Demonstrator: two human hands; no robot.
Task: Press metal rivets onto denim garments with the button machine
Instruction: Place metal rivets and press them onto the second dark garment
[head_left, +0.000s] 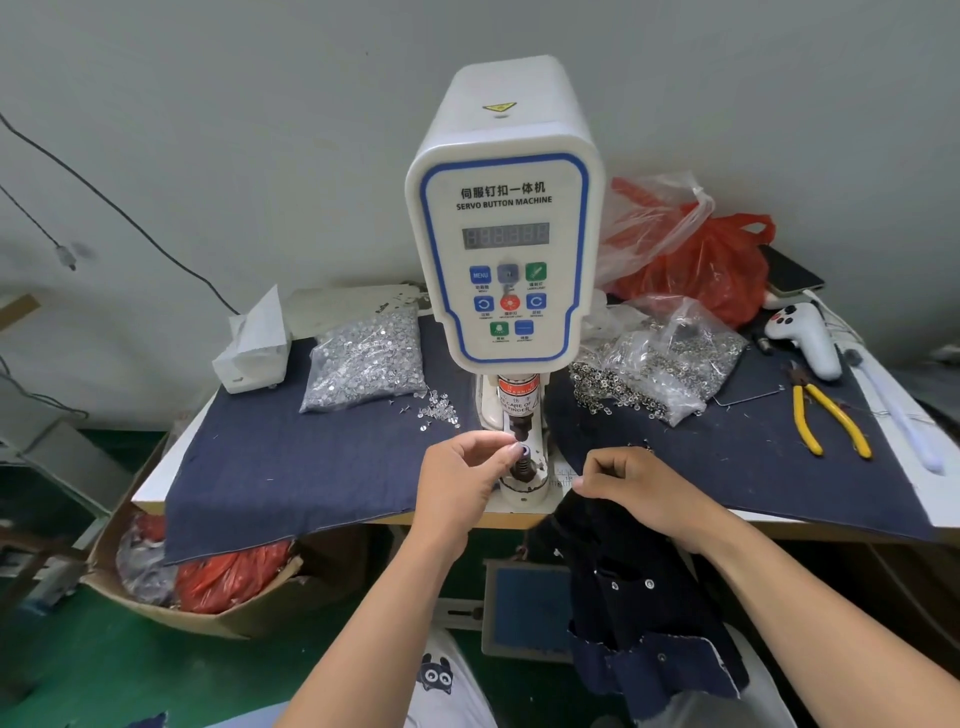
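**Rivet at the die, denim in hand**

Left hand pinching a small metal rivet at the lower die of the white servo button machine. Right hand clenched on the dark blue denim garment, hanging off the table edge. Beyond: clear bag of silver rivets left, yellow-handled pliers right, on blue denim cloth.

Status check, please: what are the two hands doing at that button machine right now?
Left hand pinching a small rivet piece at the machine's die. Right hand gripping the dark denim garment beside the die, not yet under it. Left fingertips close beneath the press head.
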